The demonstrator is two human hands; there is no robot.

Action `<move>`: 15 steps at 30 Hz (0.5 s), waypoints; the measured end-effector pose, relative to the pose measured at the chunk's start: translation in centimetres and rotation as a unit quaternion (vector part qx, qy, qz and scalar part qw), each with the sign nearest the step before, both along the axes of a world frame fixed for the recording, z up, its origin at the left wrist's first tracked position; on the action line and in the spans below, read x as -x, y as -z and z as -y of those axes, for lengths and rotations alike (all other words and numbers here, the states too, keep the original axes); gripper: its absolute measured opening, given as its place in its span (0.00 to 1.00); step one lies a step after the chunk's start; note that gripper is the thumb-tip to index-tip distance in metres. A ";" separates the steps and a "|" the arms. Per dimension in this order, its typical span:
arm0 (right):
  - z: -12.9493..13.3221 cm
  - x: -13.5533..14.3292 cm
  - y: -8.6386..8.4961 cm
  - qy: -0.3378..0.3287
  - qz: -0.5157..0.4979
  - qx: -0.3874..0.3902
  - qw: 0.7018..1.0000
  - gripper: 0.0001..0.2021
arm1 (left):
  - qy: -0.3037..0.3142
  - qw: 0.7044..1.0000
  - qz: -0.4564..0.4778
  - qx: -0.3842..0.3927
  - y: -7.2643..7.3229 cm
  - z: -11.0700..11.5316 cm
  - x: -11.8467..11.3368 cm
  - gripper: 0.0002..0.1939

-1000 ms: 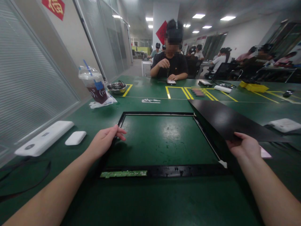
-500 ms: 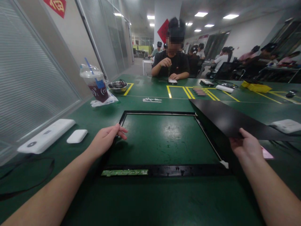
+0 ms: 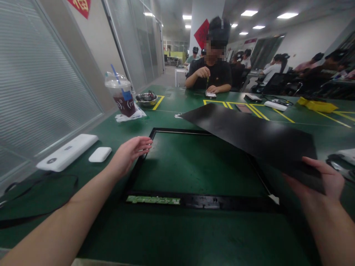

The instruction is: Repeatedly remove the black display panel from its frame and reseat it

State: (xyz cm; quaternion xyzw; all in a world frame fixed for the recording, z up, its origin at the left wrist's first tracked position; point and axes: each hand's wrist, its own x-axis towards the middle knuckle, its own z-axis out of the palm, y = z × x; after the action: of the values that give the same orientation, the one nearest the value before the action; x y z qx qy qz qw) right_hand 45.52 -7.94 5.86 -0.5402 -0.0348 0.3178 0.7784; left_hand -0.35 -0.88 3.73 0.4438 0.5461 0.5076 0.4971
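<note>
A black rectangular frame (image 3: 235,202) lies flat on the green table, with a green circuit board (image 3: 152,200) along its near side at the left. My left hand (image 3: 132,152) is beside the frame's left edge, fingers stretched out and nothing in them. At the right, my right hand (image 3: 324,181) grips a thin dark panel (image 3: 257,138) by its near right end. The panel is raised and slants over the frame's far right part, hiding that corner. A small white piece (image 3: 274,199) sits at the frame's near right corner.
To the left are a white power bank (image 3: 67,152), a white case (image 3: 100,154) and a black strap (image 3: 39,218). A drink cup (image 3: 123,96) and a metal bowl (image 3: 146,99) stand farther back. Across the table sits a person (image 3: 212,70); a yellow item (image 3: 317,105) lies at the far right.
My right hand has moved right with the dark panel, which has swung left over the frame's far side. My left hand has let go of the frame's left edge. The view has shifted slightly.
</note>
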 end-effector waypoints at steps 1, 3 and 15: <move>0.1 0.0 0.0 -0.005 -0.001 0.001 1.000 0.10 | -0.006 0.999 0.041 0.014 -0.2 0.0 0.0 0.19; 0.4 0.0 0.3 -0.004 0.026 0.012 1.000 0.08 | -0.002 0.993 0.108 0.042 -0.9 0.3 0.0 0.21; 0.7 0.8 3.1 -0.376 0.141 0.049 0.914 0.11 | -0.063 0.973 0.222 0.001 -2.9 1.2 0.9 0.32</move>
State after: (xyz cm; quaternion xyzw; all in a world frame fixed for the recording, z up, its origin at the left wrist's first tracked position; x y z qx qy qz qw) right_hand 44.76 -8.63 2.73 -0.5635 -0.3293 0.5092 0.5609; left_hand -1.29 -2.03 6.67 0.2840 0.4499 0.6230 0.5734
